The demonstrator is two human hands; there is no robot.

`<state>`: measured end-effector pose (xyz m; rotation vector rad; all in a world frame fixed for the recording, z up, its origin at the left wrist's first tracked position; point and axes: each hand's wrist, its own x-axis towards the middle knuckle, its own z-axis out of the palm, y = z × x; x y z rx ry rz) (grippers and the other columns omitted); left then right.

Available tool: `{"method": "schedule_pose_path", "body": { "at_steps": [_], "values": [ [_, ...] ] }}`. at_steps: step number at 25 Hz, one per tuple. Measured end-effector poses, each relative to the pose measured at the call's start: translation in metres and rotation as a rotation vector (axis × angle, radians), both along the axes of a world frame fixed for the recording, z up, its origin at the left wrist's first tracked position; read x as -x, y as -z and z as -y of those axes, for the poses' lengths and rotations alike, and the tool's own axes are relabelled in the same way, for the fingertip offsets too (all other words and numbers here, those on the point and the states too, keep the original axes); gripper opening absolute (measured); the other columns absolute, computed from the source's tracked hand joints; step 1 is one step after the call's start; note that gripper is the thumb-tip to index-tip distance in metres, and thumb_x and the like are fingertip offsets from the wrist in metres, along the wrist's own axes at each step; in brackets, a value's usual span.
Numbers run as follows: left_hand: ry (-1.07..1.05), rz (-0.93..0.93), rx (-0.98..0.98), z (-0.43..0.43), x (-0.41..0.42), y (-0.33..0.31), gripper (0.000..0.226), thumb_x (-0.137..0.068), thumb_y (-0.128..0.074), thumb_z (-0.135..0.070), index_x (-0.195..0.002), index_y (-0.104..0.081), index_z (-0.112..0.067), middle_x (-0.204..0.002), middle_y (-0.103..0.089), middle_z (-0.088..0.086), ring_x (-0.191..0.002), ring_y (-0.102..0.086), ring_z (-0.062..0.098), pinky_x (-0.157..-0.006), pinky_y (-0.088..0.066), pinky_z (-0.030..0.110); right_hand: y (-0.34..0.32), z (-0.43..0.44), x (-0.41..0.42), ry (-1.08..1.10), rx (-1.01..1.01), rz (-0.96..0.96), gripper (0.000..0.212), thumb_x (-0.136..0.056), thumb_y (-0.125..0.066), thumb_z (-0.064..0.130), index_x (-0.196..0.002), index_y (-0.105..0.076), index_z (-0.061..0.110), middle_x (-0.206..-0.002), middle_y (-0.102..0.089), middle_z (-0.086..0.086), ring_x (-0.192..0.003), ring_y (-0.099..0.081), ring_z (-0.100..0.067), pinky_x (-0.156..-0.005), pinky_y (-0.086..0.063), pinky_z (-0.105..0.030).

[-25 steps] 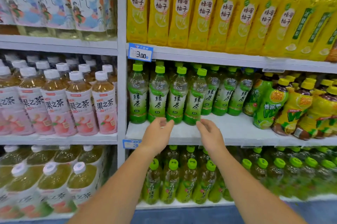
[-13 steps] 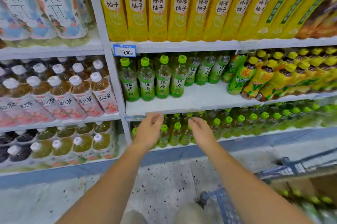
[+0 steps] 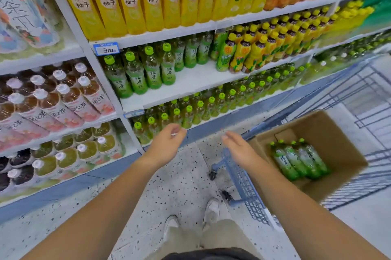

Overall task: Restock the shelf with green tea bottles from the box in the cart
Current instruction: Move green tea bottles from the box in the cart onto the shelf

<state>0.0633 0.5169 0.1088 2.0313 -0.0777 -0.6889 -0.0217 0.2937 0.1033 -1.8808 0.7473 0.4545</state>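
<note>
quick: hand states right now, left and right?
Left hand: open, fingers loosely curled, holding nothing.
Right hand: open, fingers fairly straight, holding nothing.

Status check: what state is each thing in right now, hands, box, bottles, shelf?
left hand, empty, fingers loosely curled.
right hand, empty, fingers straight, above the cart rim.
box, open, standing in the cart.
bottles in box, four, capped, lying down.
green tea shelf, part stocked, front right bare.
</note>
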Motion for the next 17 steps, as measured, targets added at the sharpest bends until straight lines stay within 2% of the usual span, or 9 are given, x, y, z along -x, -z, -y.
{"method": "schedule_pose_path", "body": {
  "at_steps": [3,6,7,9,10,12,14,16,17],
  "values": [
    [0.087,-0.017,0.022,0.032,0.022,-0.011,0.056,-0.102,-0.046,-0.047,-0.149,-0.042,-0.018,-0.150,-0.046,-0.002,-0.133,-0.046,0.015,-0.095,-0.034,0.026,-0.008,0.022,0.043,0.112,0.009,0.029,0.056,-0.102,-0.044,0.051,-0.152,-0.038,0.028,-0.154,-0.038,0.007,-0.142,-0.037,-0.018,-0.104,-0.033,-0.031],
    [0.151,-0.061,0.070,0.075,0.048,-0.014,0.054,-0.102,-0.048,-0.047,-0.148,-0.043,-0.020,-0.151,-0.046,-0.002,-0.134,-0.046,0.018,-0.097,-0.035,0.027,-0.012,0.053,0.079,0.194,0.036,0.055,0.055,-0.102,-0.045,0.049,-0.149,-0.040,0.022,-0.146,-0.043,0.008,-0.136,-0.041,-0.013,-0.095,-0.034,-0.025],
    [0.168,-0.074,0.086,0.092,0.056,-0.015,0.053,-0.101,-0.048,-0.047,-0.148,-0.043,-0.021,-0.150,-0.047,-0.002,-0.134,-0.046,0.017,-0.096,-0.036,0.028,-0.011,0.065,0.091,0.218,0.029,0.060,0.058,-0.101,-0.046,0.049,-0.150,-0.040,0.019,-0.150,-0.042,0.007,-0.136,-0.042,-0.014,-0.093,-0.037,-0.024],
    [0.203,-0.086,0.094,0.128,0.073,-0.019,0.054,-0.102,-0.047,-0.047,-0.148,-0.042,-0.022,-0.150,-0.046,-0.003,-0.130,-0.047,0.015,-0.094,-0.036,0.029,-0.009,0.093,0.113,0.262,0.029,0.057,0.060,-0.100,-0.049,0.050,-0.151,-0.040,0.019,-0.154,-0.042,0.001,-0.138,-0.043,-0.018,-0.100,-0.041,-0.026],
    [0.226,-0.090,0.095,0.146,0.083,-0.021,0.054,-0.102,-0.046,-0.047,-0.149,-0.040,-0.022,-0.150,-0.045,-0.004,-0.127,-0.047,0.014,-0.093,-0.036,0.028,-0.009,0.107,0.124,0.271,0.029,0.057,0.060,-0.100,-0.049,0.049,-0.151,-0.040,0.019,-0.155,-0.042,0.001,-0.139,-0.042,-0.018,-0.104,-0.038,-0.028],
    [0.261,-0.090,0.085,0.186,0.107,-0.025,0.054,-0.103,-0.045,-0.046,-0.151,-0.038,-0.021,-0.150,-0.043,-0.005,-0.128,-0.047,0.014,-0.093,-0.035,0.028,-0.010,0.141,0.147,0.272,0.018,0.057,0.059,-0.102,-0.048,0.046,-0.153,-0.037,0.019,-0.154,-0.041,0.003,-0.141,-0.040,-0.017,-0.103,-0.031,-0.026],
    [0.272,-0.095,0.073,0.224,0.130,-0.025,0.054,-0.103,-0.045,-0.046,-0.150,-0.039,-0.021,-0.148,-0.045,-0.005,-0.125,-0.047,0.012,-0.095,-0.035,0.028,-0.010,0.176,0.167,0.280,0.005,0.048,0.058,-0.102,-0.048,0.044,-0.153,-0.037,0.018,-0.152,-0.043,0.001,-0.140,-0.041,-0.017,-0.105,-0.031,-0.025],
    [0.262,-0.120,0.068,0.261,0.154,-0.020,0.054,-0.102,-0.046,-0.047,-0.149,-0.039,-0.021,-0.145,-0.047,-0.005,-0.115,-0.050,0.007,-0.094,-0.039,0.025,-0.008,0.212,0.188,0.277,-0.021,0.037,0.057,-0.102,-0.048,0.044,-0.153,-0.037,0.018,-0.153,-0.043,0.000,-0.139,-0.042,-0.017,-0.110,-0.032,-0.028],
    [0.248,-0.135,0.069,0.279,0.165,-0.018,0.054,-0.103,-0.046,-0.046,-0.149,-0.039,-0.020,-0.142,-0.048,-0.006,-0.106,-0.052,0.004,-0.088,-0.042,0.022,-0.009,0.230,0.196,0.268,-0.029,0.029,0.058,-0.102,-0.047,0.045,-0.153,-0.037,0.020,-0.153,-0.042,0.001,-0.139,-0.041,-0.017,-0.109,-0.032,-0.028]
  ]
}}
